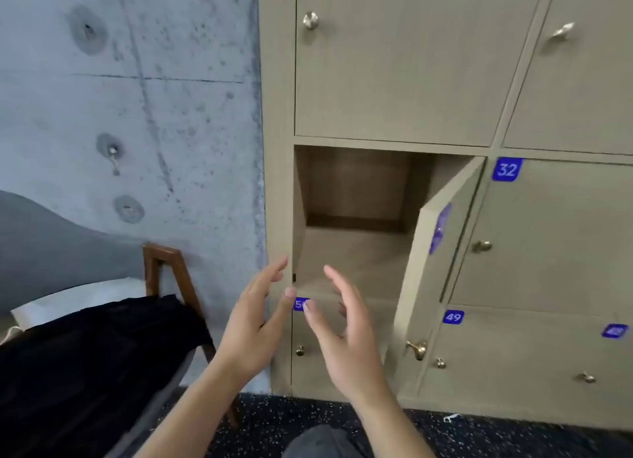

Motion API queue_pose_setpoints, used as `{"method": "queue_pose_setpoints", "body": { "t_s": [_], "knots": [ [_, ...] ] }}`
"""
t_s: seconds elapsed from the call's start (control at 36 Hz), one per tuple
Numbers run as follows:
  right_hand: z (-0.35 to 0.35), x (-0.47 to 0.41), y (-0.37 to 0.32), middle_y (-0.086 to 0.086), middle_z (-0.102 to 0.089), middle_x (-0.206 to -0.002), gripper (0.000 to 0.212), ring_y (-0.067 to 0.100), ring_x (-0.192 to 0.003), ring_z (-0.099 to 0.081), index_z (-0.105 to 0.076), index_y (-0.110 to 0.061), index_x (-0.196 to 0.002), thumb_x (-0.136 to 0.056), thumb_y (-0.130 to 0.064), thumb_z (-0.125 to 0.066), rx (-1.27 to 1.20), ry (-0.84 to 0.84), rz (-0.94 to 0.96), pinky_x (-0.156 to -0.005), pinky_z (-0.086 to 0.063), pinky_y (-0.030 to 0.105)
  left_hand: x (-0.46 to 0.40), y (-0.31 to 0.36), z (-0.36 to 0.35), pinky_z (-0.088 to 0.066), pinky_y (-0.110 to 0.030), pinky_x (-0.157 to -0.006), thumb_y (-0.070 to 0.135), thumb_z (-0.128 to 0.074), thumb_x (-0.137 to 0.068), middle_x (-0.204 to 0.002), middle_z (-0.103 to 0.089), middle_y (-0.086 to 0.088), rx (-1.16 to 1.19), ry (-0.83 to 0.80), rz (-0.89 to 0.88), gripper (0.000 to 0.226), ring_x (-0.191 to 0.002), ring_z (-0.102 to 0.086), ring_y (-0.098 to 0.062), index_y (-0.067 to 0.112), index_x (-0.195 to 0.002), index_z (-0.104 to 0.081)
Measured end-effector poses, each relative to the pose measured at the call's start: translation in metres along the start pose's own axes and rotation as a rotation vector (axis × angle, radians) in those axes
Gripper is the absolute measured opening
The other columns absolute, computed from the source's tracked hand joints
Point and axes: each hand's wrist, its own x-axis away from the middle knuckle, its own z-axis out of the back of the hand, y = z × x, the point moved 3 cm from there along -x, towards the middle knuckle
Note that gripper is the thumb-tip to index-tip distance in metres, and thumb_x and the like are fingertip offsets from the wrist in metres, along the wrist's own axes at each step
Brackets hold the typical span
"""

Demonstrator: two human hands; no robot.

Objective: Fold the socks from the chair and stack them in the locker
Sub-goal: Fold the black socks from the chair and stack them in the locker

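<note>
Both hands, left hand (251, 331) and right hand (346, 334), hovered empty with fingers spread before the open locker (356, 252); chair (171, 276) stood beside a concrete wall (137, 98).

Your left hand (251, 324) covers part of the blue label (299, 303) at lower centre, so you can't read its number. The label (615, 331) at the right edge is blurred. The chair (171, 272) runs off the lower left.
</note>
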Motion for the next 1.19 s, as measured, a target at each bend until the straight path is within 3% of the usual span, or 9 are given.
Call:
{"method": "queue_pose_setpoints", "body": {
  "t_s": [0.08, 0.28, 0.33, 0.44, 0.56, 0.64, 0.89, 1.03, 1.19],
  "knots": [
    [0.02, 0.009, 0.001, -0.031, -0.042, -0.151, 0.053, -0.006, -0.144, -0.034, -0.045, -0.047, -0.146, -0.096, -0.049, -0.064, 0.05, 0.035, 0.019, -0.118, -0.034, 0.029, 0.005, 0.014, -0.014, -0.035, -0.027, -0.115, 0.049, -0.049, -0.1, -0.148, -0.048, 0.027, -0.014, -0.013, -0.02, 0.057, -0.139, -0.041, 0.005, 0.034, -0.154, -0.04],
    [0.044, 0.027, -0.001, -0.029, -0.039, -0.153, 0.055, -0.012, -0.143, -0.029, -0.042, -0.044, -0.149, -0.098, -0.047, -0.063, 0.12, 0.056, 0.026, -0.111, -0.022, 0.005, 0.016, 0.035, -0.046, -0.035, -0.021, -0.11, 0.048, -0.049, -0.1, -0.147, -0.048, 0.025, -0.032, -0.078, -0.054, 0.057, -0.14, -0.041, 0.004, 0.037, -0.155, -0.037],
    [0.053, 0.031, -0.001, -0.029, -0.039, -0.152, 0.055, -0.014, -0.142, -0.029, -0.043, -0.043, -0.149, -0.098, -0.045, -0.064, 0.106, 0.082, 0.015, -0.109, -0.021, 0.001, 0.017, 0.04, -0.053, -0.038, -0.012, -0.102, 0.047, -0.05, -0.101, -0.147, -0.048, 0.024, -0.032, -0.092, -0.06, 0.056, -0.14, -0.042, 0.002, 0.039, -0.155, -0.037],
    [0.077, 0.041, 0.003, -0.03, -0.04, -0.151, 0.054, -0.011, -0.143, -0.03, -0.043, -0.043, -0.148, -0.098, -0.044, -0.065, 0.073, 0.111, -0.002, -0.117, -0.027, 0.017, 0.02, 0.054, -0.065, -0.033, -0.001, -0.099, 0.053, -0.047, -0.097, -0.147, -0.049, 0.022, -0.024, -0.109, -0.069, 0.06, -0.139, -0.041, 0.003, 0.039, -0.154, -0.038],
    [0.106, 0.052, 0.008, -0.031, -0.041, -0.15, 0.054, -0.007, -0.143, -0.033, -0.044, -0.044, -0.147, -0.098, -0.04, -0.065, 0.066, 0.151, -0.026, -0.121, -0.031, 0.031, 0.025, 0.064, -0.081, -0.036, -0.021, -0.112, 0.041, -0.052, -0.101, -0.148, -0.049, 0.021, -0.015, -0.124, -0.086, 0.056, -0.138, -0.042, 0.005, 0.035, -0.155, -0.038],
    [0.127, 0.059, 0.006, -0.031, -0.041, -0.15, 0.053, -0.006, -0.143, -0.034, -0.044, -0.044, -0.147, -0.098, -0.039, -0.065, 0.093, 0.171, -0.021, -0.121, -0.032, 0.031, 0.03, 0.07, -0.095, -0.036, -0.029, -0.115, 0.035, -0.055, -0.102, -0.148, -0.049, 0.023, 0.015, -0.145, -0.09, 0.054, -0.138, -0.042, 0.004, 0.036, -0.154, -0.039],
    [0.147, 0.065, 0.0, -0.035, -0.038, -0.15, 0.052, -0.005, -0.144, -0.033, -0.043, -0.053, -0.144, -0.097, -0.045, -0.065, 0.152, 0.168, -0.01, -0.121, -0.033, 0.039, 0.039, 0.086, -0.104, -0.032, -0.02, -0.113, 0.038, -0.054, -0.102, -0.147, -0.049, 0.024, 0.047, -0.16, -0.145, 0.055, -0.139, -0.041, 0.004, 0.037, -0.154, -0.038],
    [0.127, 0.05, 0.001, -0.035, -0.041, -0.147, 0.052, -0.006, -0.142, -0.035, -0.045, -0.052, -0.143, -0.097, -0.044, -0.066, 0.135, 0.094, 0.013, -0.12, -0.035, 0.039, 0.04, 0.07, -0.084, -0.034, -0.024, -0.115, 0.05, -0.05, -0.098, -0.145, -0.05, 0.023, 0.013, -0.103, -0.111, 0.058, -0.139, -0.042, 0.004, 0.038, -0.154, -0.039],
    [0.073, 0.017, 0.004, -0.033, -0.044, -0.145, 0.052, -0.006, -0.141, -0.037, -0.046, -0.049, -0.144, -0.096, -0.046, -0.066, 0.099, -0.048, 0.056, -0.118, -0.037, 0.039, 0.035, 0.037, -0.037, -0.035, -0.028, -0.116, 0.049, -0.052, -0.099, -0.144, -0.052, 0.023, -0.056, -0.007, -0.022, 0.055, -0.138, -0.042, 0.005, 0.038, -0.152, -0.041]
  ]
}}
